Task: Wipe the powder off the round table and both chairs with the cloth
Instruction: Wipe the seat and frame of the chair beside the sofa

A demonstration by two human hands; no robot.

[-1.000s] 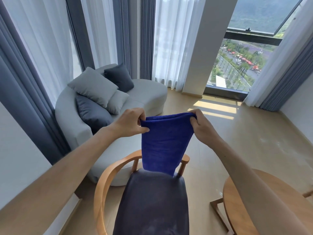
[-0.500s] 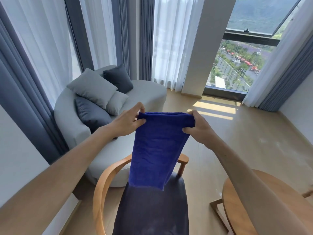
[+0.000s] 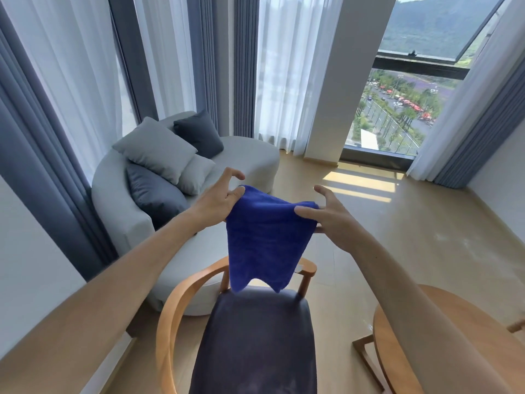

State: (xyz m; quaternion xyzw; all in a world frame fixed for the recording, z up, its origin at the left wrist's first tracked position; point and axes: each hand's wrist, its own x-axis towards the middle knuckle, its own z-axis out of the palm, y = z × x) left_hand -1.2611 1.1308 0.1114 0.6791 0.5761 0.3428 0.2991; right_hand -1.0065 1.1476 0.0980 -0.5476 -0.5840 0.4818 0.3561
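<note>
A blue cloth (image 3: 264, 237) hangs folded in the air between my hands, its lower edge just above the chair back. My left hand (image 3: 218, 201) pinches its upper left corner, index finger lifted clear. My right hand (image 3: 326, 220) holds the upper right edge with the thumb on top and fingers beneath, index finger raised. Below stands a chair (image 3: 255, 342) with a dark seat and a curved wooden frame (image 3: 170, 314). The round wooden table (image 3: 397, 325) is at the lower right, partly hidden by my right forearm. A wooden piece of another chair (image 3: 517, 325) shows at the right edge.
A grey curved sofa (image 3: 247, 157) with several cushions stands behind the chair at the left. Curtains (image 3: 71, 81) cover the windows, and a white column (image 3: 335, 81) stands by the glass. Bare light floor (image 3: 412, 237) stretches to the right.
The cloth hung longer half a second ago and now hangs shorter, with two points at its bottom edge. Both index fingers have lifted off it. My hands stayed near the same height.
</note>
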